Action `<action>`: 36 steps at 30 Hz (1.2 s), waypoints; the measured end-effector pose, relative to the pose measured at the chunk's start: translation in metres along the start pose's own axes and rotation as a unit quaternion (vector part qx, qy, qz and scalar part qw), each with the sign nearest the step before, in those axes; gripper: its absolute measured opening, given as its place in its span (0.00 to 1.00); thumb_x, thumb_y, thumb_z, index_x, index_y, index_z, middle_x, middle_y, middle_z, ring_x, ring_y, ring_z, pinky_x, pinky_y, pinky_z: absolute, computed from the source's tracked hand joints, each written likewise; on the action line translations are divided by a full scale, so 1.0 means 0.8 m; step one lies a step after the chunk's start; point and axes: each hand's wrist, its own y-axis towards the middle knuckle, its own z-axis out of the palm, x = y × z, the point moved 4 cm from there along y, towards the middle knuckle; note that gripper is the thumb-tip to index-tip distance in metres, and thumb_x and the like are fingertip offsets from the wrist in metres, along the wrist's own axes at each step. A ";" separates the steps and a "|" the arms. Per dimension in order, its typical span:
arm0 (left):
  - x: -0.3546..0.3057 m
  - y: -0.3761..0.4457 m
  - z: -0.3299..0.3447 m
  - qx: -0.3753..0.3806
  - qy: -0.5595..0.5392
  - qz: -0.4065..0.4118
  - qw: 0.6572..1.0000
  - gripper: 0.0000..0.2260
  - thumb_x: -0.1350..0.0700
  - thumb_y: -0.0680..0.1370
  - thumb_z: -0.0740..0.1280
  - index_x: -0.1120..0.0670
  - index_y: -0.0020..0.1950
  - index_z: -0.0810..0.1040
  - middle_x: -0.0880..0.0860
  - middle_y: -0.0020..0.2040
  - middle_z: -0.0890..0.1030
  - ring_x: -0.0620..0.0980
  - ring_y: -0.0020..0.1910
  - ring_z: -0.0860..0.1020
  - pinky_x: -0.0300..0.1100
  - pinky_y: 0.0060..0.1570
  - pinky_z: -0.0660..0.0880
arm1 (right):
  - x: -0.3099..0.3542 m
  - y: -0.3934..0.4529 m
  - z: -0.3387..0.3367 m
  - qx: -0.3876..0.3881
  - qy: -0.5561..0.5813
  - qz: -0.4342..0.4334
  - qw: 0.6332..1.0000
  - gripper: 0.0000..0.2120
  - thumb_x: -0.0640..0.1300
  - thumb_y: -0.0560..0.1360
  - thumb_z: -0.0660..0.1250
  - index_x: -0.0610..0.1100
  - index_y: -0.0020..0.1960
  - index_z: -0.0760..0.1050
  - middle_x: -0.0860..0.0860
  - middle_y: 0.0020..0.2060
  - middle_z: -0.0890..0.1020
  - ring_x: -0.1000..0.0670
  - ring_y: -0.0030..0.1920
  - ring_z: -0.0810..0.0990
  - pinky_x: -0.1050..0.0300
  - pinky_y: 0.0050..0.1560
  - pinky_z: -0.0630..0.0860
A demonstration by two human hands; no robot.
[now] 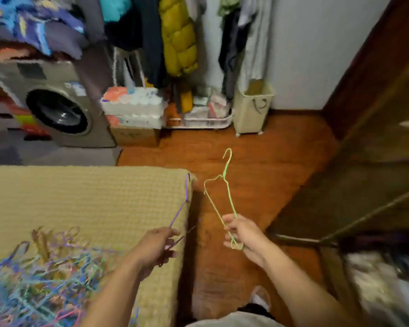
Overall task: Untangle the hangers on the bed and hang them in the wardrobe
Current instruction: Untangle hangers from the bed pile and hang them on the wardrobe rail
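A tangled heap of coloured wire hangers (40, 274) lies on the bed (92, 197) at lower left. My left hand (156, 246) pinches one end of a purple hanger (183, 206), which stretches up along the bed's right edge. My right hand (240, 234) grips a corner of a green hanger (222, 192) held out over the floor, its hook pointing away from me. The dark wooden wardrobe (376, 149) stands open on the right, with a rail (373, 213) running across its opening.
A washing machine (57, 109) stands at the back left under a pile of cloth. Hanging clothes, boxes, a white basket (206, 119) and a beige bin (253, 107) line the far wall. Wooden floor (257, 156) runs between bed and wardrobe.
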 end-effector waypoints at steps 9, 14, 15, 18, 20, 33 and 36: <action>-0.026 -0.027 0.405 0.255 0.254 -0.010 0.933 0.18 0.55 0.67 0.65 0.58 0.55 0.79 0.56 0.43 0.82 0.51 0.28 0.75 0.36 0.28 0.61 | -0.143 -0.156 -0.357 -0.261 0.176 0.093 0.944 0.10 0.45 0.83 0.59 0.44 0.61 0.72 0.47 0.50 0.77 0.48 0.45 0.76 0.52 0.48 0.78; -0.061 -0.097 0.651 0.348 0.352 0.102 0.863 0.14 0.59 0.80 0.57 0.62 0.43 0.79 0.61 0.33 0.79 0.52 0.24 0.72 0.36 0.25 0.63 | -0.121 -0.272 -0.536 -0.400 0.180 0.000 0.899 0.07 0.43 0.80 0.58 0.48 0.45 0.73 0.48 0.37 0.73 0.50 0.34 0.71 0.55 0.38 0.73; -0.079 -0.123 0.692 0.368 0.338 0.135 0.856 0.13 0.60 0.80 0.57 0.60 0.40 0.78 0.63 0.34 0.79 0.53 0.27 0.72 0.38 0.26 0.63 | -0.101 -0.299 -0.564 -0.428 0.167 -0.023 0.888 0.08 0.43 0.80 0.58 0.48 0.45 0.74 0.48 0.36 0.73 0.49 0.34 0.71 0.53 0.40 0.72; -0.143 -0.197 0.796 0.409 0.284 0.218 0.839 0.10 0.60 0.80 0.56 0.55 0.41 0.73 0.61 0.32 0.78 0.54 0.29 0.73 0.39 0.28 0.65 | -0.041 -0.373 -0.633 -0.497 0.159 -0.108 0.846 0.08 0.41 0.80 0.58 0.45 0.52 0.76 0.48 0.35 0.72 0.50 0.34 0.69 0.53 0.37 0.67; -0.183 -0.239 0.846 0.434 0.251 0.253 0.827 0.09 0.61 0.81 0.55 0.54 0.44 0.72 0.58 0.29 0.76 0.53 0.25 0.71 0.39 0.27 0.65 | -0.003 -0.409 -0.668 -0.521 0.165 -0.164 0.821 0.10 0.39 0.80 0.58 0.43 0.56 0.76 0.50 0.34 0.71 0.51 0.33 0.68 0.54 0.36 0.65; -0.442 -0.336 1.068 0.502 0.201 0.456 0.707 0.09 0.59 0.82 0.53 0.52 0.47 0.70 0.55 0.31 0.76 0.52 0.24 0.70 0.38 0.25 0.66 | 0.189 -0.493 -0.830 -0.689 0.137 -0.270 0.659 0.12 0.46 0.80 0.58 0.52 0.60 0.78 0.49 0.56 0.79 0.47 0.54 0.76 0.48 0.58 0.75; -0.469 -0.336 1.119 0.506 0.214 0.465 0.694 0.08 0.58 0.82 0.52 0.53 0.48 0.70 0.55 0.32 0.76 0.51 0.23 0.70 0.37 0.23 0.67 | 0.216 -0.484 -0.852 -0.692 0.151 -0.280 0.648 0.13 0.46 0.81 0.59 0.49 0.62 0.77 0.50 0.54 0.79 0.50 0.51 0.74 0.52 0.54 0.71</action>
